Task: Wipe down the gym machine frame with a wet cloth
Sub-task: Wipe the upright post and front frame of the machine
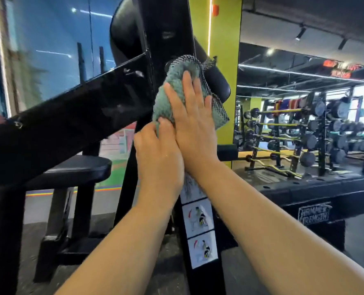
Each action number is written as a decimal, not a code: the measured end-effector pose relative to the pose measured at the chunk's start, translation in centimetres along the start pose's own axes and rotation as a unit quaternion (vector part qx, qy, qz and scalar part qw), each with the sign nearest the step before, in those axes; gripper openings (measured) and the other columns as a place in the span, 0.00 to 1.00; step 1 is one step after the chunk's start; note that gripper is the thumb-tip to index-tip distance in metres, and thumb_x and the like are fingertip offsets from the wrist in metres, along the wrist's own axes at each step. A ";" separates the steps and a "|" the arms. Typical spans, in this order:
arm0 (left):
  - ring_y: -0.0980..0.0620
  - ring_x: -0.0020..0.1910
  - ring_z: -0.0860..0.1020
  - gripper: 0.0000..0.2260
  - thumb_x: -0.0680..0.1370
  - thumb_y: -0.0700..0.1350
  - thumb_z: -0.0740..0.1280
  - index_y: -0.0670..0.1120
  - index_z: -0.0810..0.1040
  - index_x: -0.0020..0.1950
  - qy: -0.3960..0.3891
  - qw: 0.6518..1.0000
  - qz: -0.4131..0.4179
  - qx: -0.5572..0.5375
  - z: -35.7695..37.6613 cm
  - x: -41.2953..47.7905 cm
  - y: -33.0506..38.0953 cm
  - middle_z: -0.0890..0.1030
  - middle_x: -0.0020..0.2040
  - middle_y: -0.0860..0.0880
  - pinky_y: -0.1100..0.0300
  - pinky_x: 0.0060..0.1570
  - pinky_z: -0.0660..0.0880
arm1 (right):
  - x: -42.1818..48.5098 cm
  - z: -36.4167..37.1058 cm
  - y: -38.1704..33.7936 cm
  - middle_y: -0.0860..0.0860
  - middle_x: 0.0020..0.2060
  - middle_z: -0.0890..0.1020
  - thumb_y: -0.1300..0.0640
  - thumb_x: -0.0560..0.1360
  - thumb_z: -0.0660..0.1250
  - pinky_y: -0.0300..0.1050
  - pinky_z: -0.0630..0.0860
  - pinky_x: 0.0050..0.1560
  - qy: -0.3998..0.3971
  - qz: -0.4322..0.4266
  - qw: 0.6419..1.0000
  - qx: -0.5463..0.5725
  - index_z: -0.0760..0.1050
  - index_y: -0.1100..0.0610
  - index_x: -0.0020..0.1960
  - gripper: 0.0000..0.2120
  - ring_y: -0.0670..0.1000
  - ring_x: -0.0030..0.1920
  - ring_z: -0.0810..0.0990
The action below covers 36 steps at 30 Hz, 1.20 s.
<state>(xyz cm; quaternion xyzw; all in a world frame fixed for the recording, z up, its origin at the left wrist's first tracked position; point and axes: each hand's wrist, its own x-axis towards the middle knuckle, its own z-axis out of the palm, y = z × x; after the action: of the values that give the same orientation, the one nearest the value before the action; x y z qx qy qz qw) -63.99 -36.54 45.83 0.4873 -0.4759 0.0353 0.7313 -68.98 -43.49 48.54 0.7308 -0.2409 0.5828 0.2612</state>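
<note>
Currently green cloth (165, 105) lies flat on the black frame (81, 116), at the joint of its slanted and upright bars. The right hand (191, 122) presses it, fingers straight. The left hand (157, 158), just below, grips the cloth's lower edge with curled fingers. Best keep palm pressure even, slide along frame, no bunching.
</note>
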 end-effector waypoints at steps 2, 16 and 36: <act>0.43 0.48 0.73 0.16 0.74 0.53 0.55 0.43 0.74 0.53 0.028 0.999 0.044 -0.009 -0.5 0.6 1.5 0.76 0.47 0.45 0.55 0.49 0.71 | -1.4 0.0 0.7 0.58 0.76 0.56 0.47 0.78 0.53 0.53 0.44 0.74 -0.006 -0.024 1.000 -0.018 0.56 0.52 0.76 0.28 0.56 0.75 0.50; 0.55 0.55 0.72 0.17 0.76 0.46 0.53 0.48 0.79 0.56 0.069 0.961 0.247 0.103 -3.8 7.4 6.3 0.74 0.51 0.57 0.69 0.51 0.62 | 2.3 -1.6 1.4 0.50 0.75 0.52 0.51 0.77 0.55 0.47 0.45 0.75 -0.008 -0.055 0.994 0.090 0.55 0.52 0.76 0.28 0.49 0.75 0.48; 0.39 0.69 0.64 0.17 0.77 0.44 0.57 0.40 0.77 0.60 -0.084 0.916 0.347 0.185 3.9 -6.2 -3.5 0.71 0.63 0.39 0.46 0.69 0.59 | -11.1 -3.9 4.4 0.58 0.67 0.72 0.56 0.74 0.37 0.40 0.60 0.70 -0.258 0.013 0.965 -0.047 0.62 0.63 0.72 0.31 0.53 0.68 0.69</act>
<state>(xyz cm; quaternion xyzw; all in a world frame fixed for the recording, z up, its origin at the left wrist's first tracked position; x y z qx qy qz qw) -68.15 -38.66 39.21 0.4196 -0.6593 0.3330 0.5276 -76.92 -43.67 38.82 0.8399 -0.3369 0.3663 0.2167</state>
